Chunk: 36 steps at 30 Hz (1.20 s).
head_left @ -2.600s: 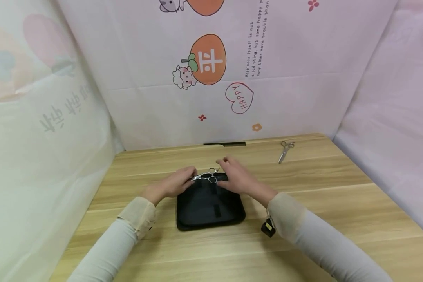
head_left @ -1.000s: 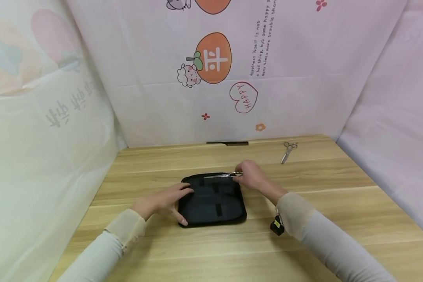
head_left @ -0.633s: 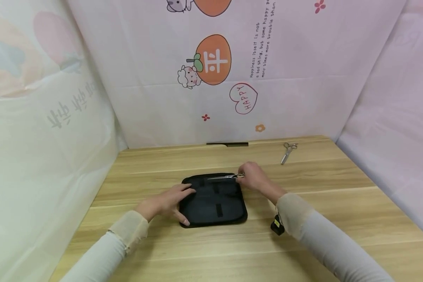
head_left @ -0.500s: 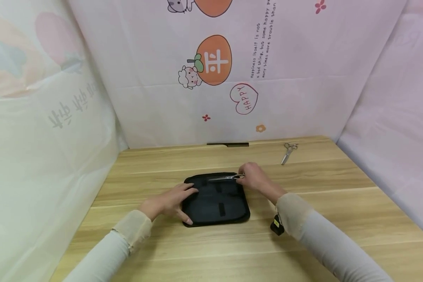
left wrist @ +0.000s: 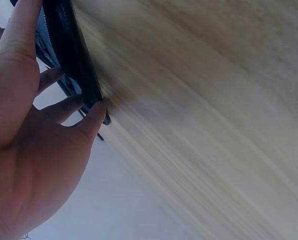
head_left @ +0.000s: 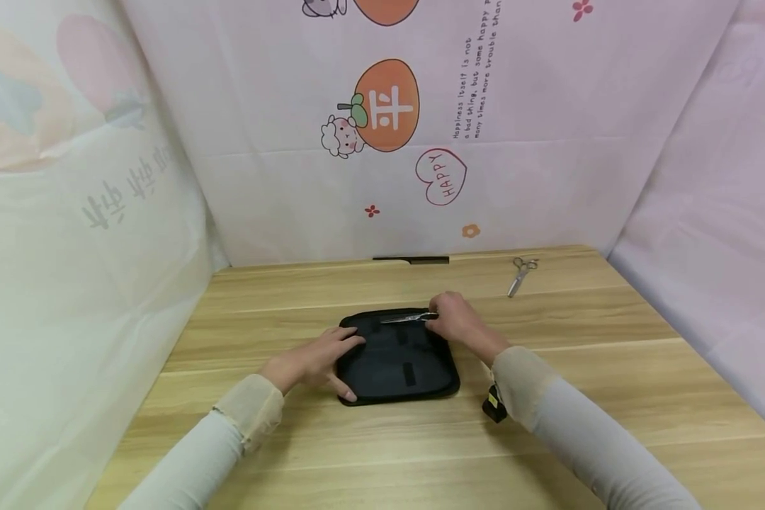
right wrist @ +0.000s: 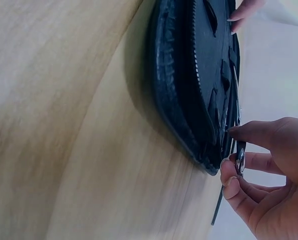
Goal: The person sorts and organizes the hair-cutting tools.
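Note:
A black zip case [head_left: 382, 368] lies unfolded on the table, with several dark loops and a zipper edge showing in the right wrist view. My left hand [head_left: 321, 359] spreads over its left side, thumb at the near corner, fingers touching the inner face. At the far right corner my right hand [head_left: 457, 319] pinches a pair of silver scissors [head_left: 408, 318] by the handles. Their blades point left, low over the case's back part, close to the loops [right wrist: 224, 72]. Whether the tip sits inside a loop, I cannot tell.
Toothed scissors [head_left: 519, 276] lie at the back right of the wooden table [head_left: 370, 460]. A black comb [head_left: 411, 260] is by the back edge, against the printed cloth [head_left: 280, 205]. A small black box with a yellow label [head_left: 494, 405] hangs at the right wrist.
The scissors, earlier held blades-first by my left hand, are now in my right. My left hand has moved onto the case's left side. The case has slid slightly to the right.

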Available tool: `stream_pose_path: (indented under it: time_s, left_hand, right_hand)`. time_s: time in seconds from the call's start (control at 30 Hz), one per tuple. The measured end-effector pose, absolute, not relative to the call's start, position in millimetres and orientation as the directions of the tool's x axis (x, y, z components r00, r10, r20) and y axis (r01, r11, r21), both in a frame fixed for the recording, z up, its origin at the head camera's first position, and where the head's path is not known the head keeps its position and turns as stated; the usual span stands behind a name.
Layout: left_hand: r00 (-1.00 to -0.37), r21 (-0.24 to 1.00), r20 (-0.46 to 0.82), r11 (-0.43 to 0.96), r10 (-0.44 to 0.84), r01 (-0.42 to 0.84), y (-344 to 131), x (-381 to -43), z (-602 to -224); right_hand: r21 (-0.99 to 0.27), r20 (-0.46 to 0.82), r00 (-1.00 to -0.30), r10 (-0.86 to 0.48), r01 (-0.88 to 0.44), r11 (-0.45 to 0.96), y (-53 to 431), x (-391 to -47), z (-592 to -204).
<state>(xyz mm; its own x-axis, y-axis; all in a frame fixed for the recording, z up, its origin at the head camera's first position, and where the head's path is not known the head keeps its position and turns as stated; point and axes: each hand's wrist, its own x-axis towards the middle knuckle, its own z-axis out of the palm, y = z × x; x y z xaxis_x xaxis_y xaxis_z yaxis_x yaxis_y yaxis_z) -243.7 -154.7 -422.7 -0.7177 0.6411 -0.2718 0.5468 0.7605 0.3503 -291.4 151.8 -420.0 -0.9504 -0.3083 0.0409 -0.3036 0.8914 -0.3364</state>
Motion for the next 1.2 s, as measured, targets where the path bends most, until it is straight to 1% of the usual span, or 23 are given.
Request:
stream_pose_path:
  time_s: [0.3,0.8,1.2]
  left_hand:
    - [-0.718,0.353,-0.284,0.765,0.636,0.538,-150,-243,-419]
    - [-0.723,0.353,-0.274,0.766,0.634,0.538,-148,-244,-420]
    - [-0.721,0.367,-0.277,0.763,0.635,0.532,-145,-247,-422]
  right_hand:
    - [-0.33,0.029,-0.951,-0.308,-0.3,0.895,148,-291,-417]
    - [-0.329,0.029,-0.951,-0.307,-0.299,0.896,140,-293,-426]
    - [-0.344,0.044,-0.937,-0.347,-0.34,0.875,136,-298,-427]
